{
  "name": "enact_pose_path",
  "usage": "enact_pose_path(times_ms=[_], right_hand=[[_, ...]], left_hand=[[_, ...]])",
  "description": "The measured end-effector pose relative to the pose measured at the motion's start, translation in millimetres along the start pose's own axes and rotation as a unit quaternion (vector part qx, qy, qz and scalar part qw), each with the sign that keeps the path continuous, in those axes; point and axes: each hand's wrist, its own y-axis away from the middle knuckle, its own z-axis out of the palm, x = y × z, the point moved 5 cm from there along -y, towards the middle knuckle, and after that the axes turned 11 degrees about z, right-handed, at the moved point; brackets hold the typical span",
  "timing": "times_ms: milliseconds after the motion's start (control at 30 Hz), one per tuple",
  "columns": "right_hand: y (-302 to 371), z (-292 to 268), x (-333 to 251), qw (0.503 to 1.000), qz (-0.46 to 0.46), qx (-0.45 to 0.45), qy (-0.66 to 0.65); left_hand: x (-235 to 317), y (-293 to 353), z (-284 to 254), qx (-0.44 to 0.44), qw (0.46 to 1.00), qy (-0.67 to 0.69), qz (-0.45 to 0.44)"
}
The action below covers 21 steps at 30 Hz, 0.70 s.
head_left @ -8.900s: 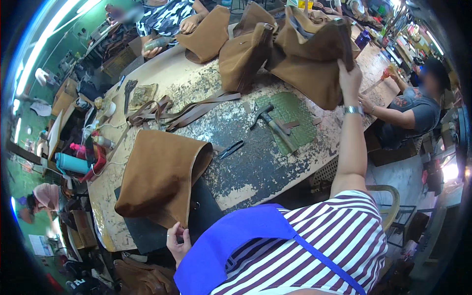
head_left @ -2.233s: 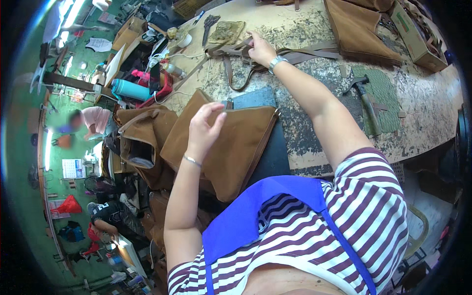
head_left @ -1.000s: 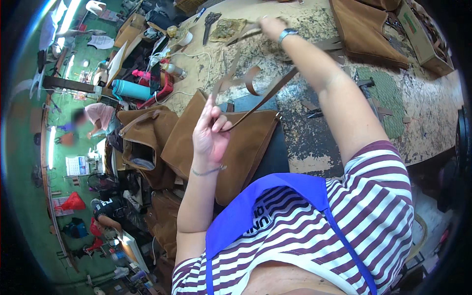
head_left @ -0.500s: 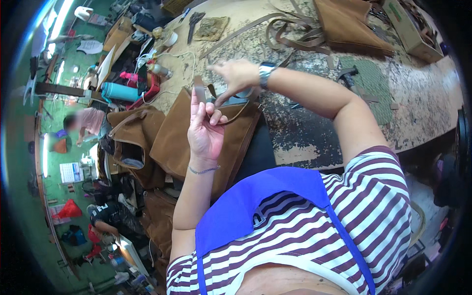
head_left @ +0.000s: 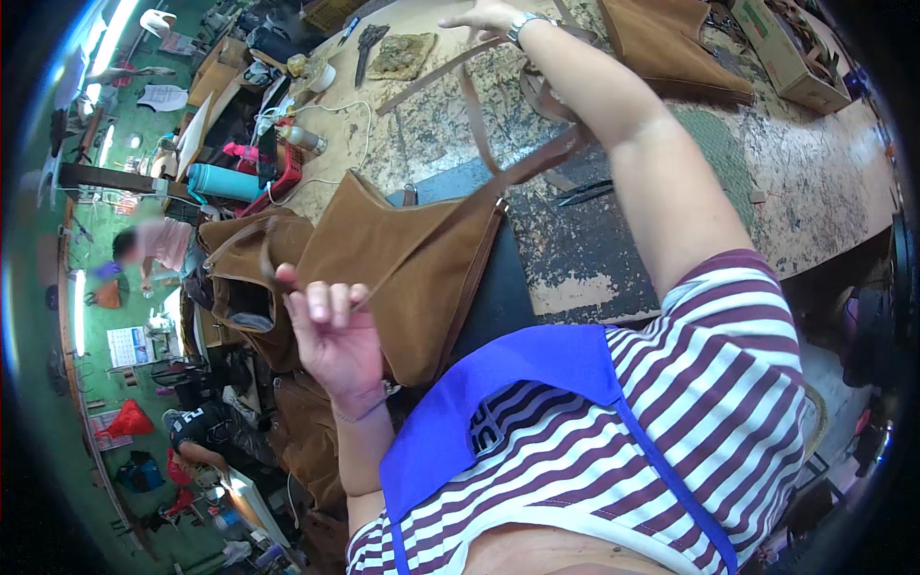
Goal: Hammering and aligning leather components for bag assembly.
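Observation:
My left hand (head_left: 337,335) is closed, its fingers pinching the end of a long brown leather strap (head_left: 450,222). From there the strap runs taut up and right across a brown suede bag (head_left: 407,297) lying on the table in front of me. A metal ring sits at the bag's right corner, close to the strap. My right hand (head_left: 487,17) reaches over the far part of the table, its fingers stretched out with nothing seen in them. Loose straps (head_left: 544,91) lie tangled below that wrist and forearm.
Dark pliers or scissors (head_left: 585,194) lie right of the bag. Another brown bag (head_left: 661,48) and a carton (head_left: 791,57) stand far right. A red basket (head_left: 285,172), blue bottle (head_left: 222,180) and white cord are at the left. Two people work beyond the left side.
My left hand has come down toward me, drawing the strap across the bag. My right hand has left the bag's opening and moved up to the far side of the table.

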Motion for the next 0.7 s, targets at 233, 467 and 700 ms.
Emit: enact_pose_path(times_ms=[233,467,700], right_hand=[[279,56,-9,0.805,-0.182,-0.137,0.547],[240,97,18,0.731,-0.323,-0.036,0.6],[160,25,-15,0.678,-0.378,0.061,0.627]], left_hand=[[13,28,-58,0.089,0.996,0.025,0.004],[32,43,-45,0.033,0.998,0.051,-0.023],[177,75,-29,-0.022,0.985,0.031,0.171]])
